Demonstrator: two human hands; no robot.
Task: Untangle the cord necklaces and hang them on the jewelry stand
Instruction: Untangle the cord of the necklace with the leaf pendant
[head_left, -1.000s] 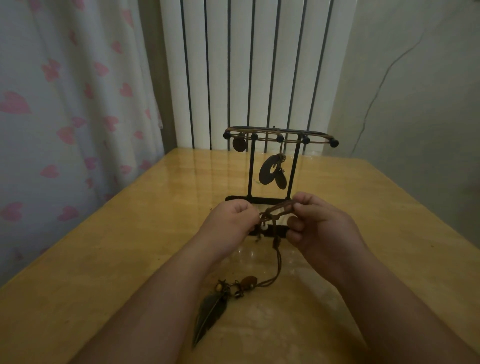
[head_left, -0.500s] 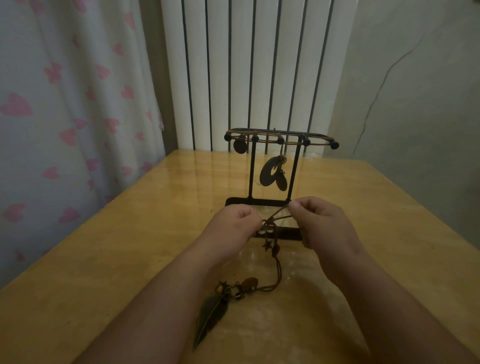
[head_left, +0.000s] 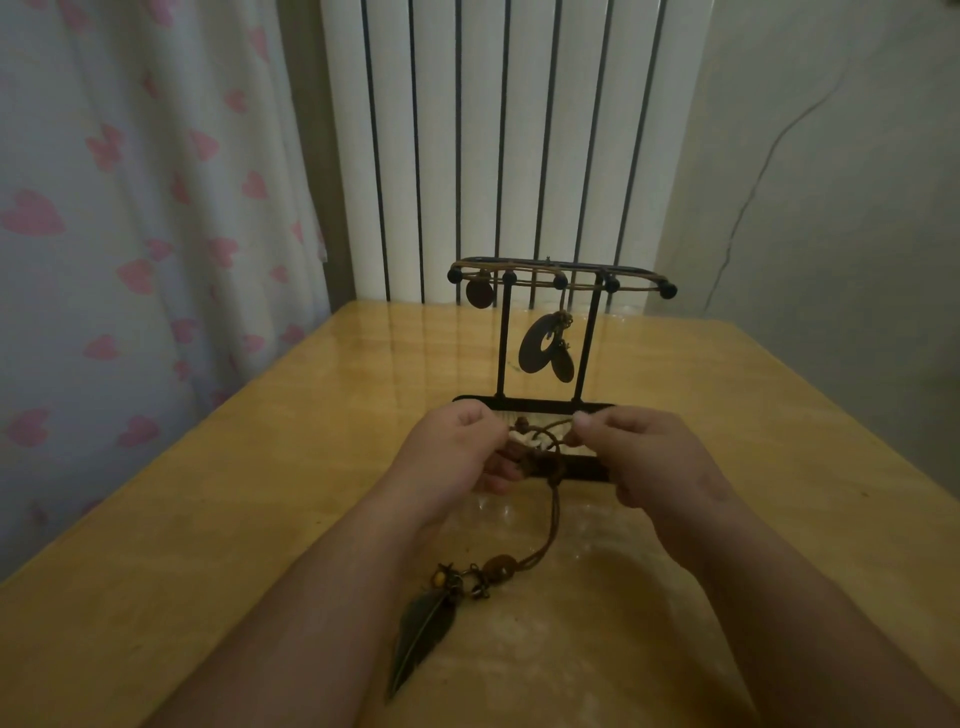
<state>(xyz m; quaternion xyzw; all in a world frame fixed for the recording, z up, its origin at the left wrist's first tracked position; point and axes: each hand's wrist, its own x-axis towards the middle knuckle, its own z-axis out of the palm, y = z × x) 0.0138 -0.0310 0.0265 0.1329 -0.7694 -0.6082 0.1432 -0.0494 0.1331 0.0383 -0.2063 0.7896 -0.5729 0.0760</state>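
Note:
A black jewelry stand (head_left: 586, 343) stands upright on the wooden table (head_left: 208, 519), just beyond my hands. Cord necklaces lie along its top bar; a round pendant (head_left: 478, 292) and oval pendants (head_left: 537, 349) hang from them. My left hand (head_left: 457, 452) and my right hand (head_left: 644, 452) both pinch a brown cord necklace (head_left: 553, 499) in front of the stand's base. A small tangle with beads sits between my fingers. The cord drops to the table and ends in a dark feather pendant (head_left: 423, 634) lying flat near my left forearm.
A white radiator (head_left: 493, 145) rises behind the table's far edge. A curtain with pink hearts (head_left: 130, 234) hangs at the left, and a grey wall (head_left: 831, 208) closes the right side.
My hands have drawn slightly apart and the cord between them now forms a small loop. The feather pendant has stayed on the table.

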